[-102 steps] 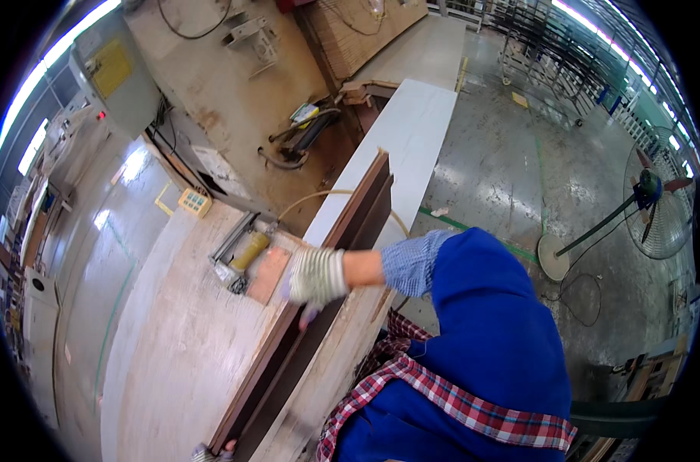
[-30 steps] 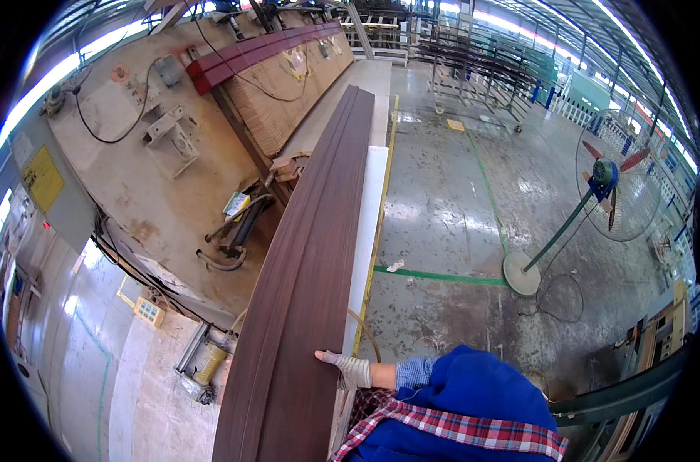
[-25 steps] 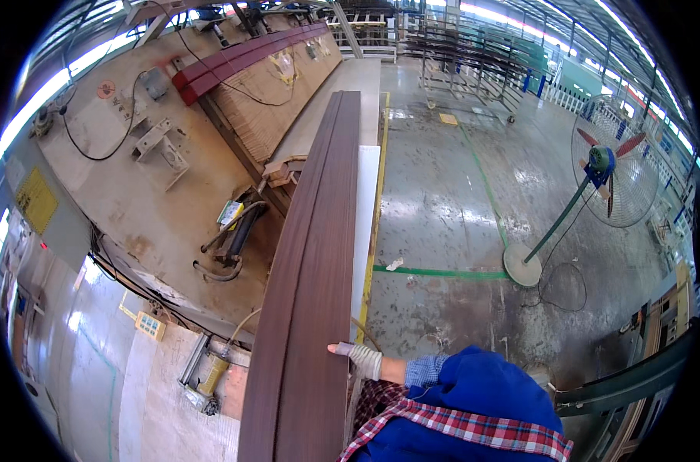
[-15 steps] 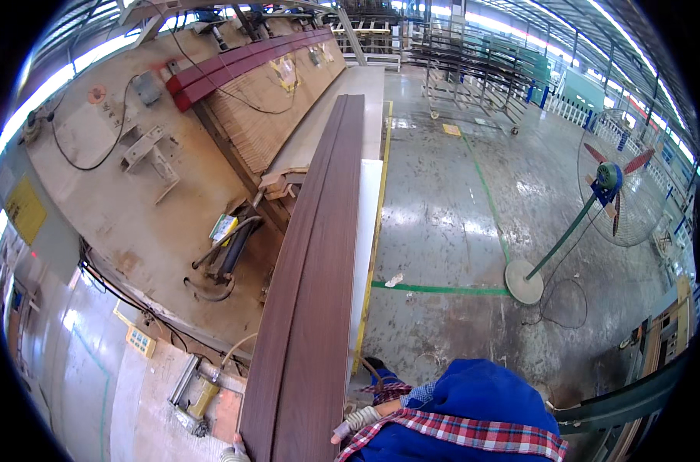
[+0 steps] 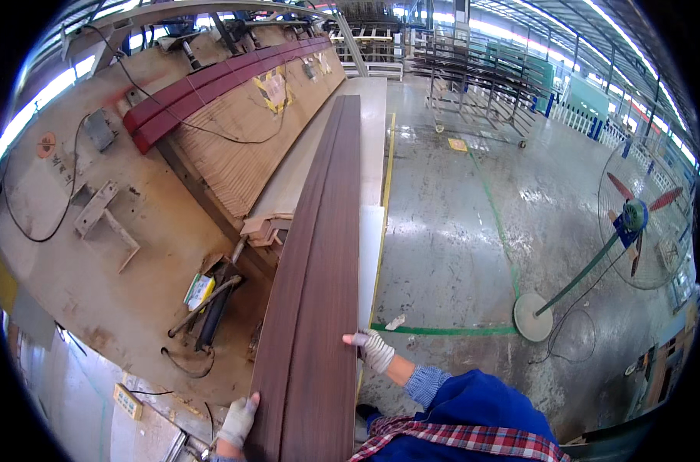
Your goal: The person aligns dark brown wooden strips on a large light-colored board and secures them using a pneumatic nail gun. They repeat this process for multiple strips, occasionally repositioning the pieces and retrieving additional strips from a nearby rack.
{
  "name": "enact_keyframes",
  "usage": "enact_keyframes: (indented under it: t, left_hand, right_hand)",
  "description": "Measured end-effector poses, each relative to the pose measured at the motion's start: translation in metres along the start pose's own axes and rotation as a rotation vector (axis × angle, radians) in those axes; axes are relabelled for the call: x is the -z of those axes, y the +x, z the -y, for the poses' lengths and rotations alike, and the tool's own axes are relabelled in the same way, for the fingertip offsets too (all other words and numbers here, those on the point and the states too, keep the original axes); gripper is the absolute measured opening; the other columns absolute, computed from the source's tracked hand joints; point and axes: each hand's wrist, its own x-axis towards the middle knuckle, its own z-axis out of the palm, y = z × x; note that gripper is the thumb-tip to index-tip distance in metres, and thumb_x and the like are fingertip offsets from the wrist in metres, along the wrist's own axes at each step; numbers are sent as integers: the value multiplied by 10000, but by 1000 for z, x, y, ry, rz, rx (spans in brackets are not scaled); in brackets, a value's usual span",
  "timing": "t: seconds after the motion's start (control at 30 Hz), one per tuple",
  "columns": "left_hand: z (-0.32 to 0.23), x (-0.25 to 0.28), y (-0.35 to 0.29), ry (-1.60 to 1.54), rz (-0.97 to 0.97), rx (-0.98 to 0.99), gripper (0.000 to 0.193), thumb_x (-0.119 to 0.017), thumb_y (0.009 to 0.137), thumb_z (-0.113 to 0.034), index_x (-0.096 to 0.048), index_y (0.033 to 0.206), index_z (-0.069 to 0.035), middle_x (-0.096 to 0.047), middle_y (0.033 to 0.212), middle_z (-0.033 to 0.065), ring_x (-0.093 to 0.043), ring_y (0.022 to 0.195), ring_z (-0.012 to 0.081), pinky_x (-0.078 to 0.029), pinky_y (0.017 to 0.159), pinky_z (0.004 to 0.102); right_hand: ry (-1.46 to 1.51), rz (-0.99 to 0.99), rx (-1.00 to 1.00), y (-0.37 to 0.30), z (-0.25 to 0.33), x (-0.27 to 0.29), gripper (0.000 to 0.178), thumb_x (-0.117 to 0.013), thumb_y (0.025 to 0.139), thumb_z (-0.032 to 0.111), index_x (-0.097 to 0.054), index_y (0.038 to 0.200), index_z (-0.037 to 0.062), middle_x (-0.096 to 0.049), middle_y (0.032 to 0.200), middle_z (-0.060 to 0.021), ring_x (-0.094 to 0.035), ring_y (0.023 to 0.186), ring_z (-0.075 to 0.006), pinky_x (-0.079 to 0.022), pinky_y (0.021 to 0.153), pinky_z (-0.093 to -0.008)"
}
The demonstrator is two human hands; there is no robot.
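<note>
A long dark brown wood-grain board point(image 5: 319, 262) runs from the bottom of the view far up along a white bench top point(image 5: 369, 262). My left hand point(image 5: 238, 420), in a light work glove, presses against the board's left edge near the bottom. My right hand point(image 5: 374, 349), also gloved, grips the board's right edge a little higher up. A blue sleeve and a plaid cloth show at the lower right.
A big tan machine point(image 5: 134, 192) with red bars, cables and a hose lies left of the board. A standing fan point(image 5: 631, 219) with red blades is on the grey floor at right, by green floor lines. Metal racks point(image 5: 481, 77) stand at the back.
The board has slid further forward along the bench. My right hand has come up onto the right edge and my left hand now shows on the left edge. The view has shifted forward.
</note>
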Motion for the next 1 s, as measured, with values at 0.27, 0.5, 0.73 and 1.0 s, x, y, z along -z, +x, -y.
enact_keyframes:
  t: [0.27, 0.5, 0.73, 1.0]
  left_hand:
    - [-39, -48, 82, 289, -186, 43, 611, -423, 880, -526, -633, 835, 46, -605, 767, 283, -585, 762, 435, -448, 705, 466]
    - [-91, -54, 213, 418, -272, 19, 629, -363, 891, -530, -636, 899, 36, -589, 959, 293, -551, 938, 450, -425, 835, 493]
    - [-174, -46, 306, 110, -675, -473, 418, -444, 902, -363, -607, 891, 22, -584, 911, 248, -535, 863, 415, -429, 777, 451]
    - [-105, -92, 106, 87, -492, -569, 249, -587, 810, -162, -553, 1017, -27, -499, 1174, 222, -509, 1021, 372, -424, 855, 426]
  right_hand:
    - [-183, 81, -428, -9, -16, 19, 674, -748, 711, 223, -429, 1273, 33, -540, 1173, -92, -510, 1084, -226, -429, 904, -402]
    - [145, 462, -594, 30, -33, 9, 401, -605, 851, 269, -525, 1136, -1, -617, 1053, -113, -606, 926, -202, -487, 797, -304]
    - [41, 115, -119, 177, 25, 1, 318, -556, 852, 364, -548, 927, 55, -647, 922, -173, -640, 796, -236, -481, 565, -323]
    - [-194, 58, -12, 376, 106, -42, 748, -542, 848, 491, -269, 1323, -18, -601, 1004, -227, -625, 775, -315, -515, 614, -405]
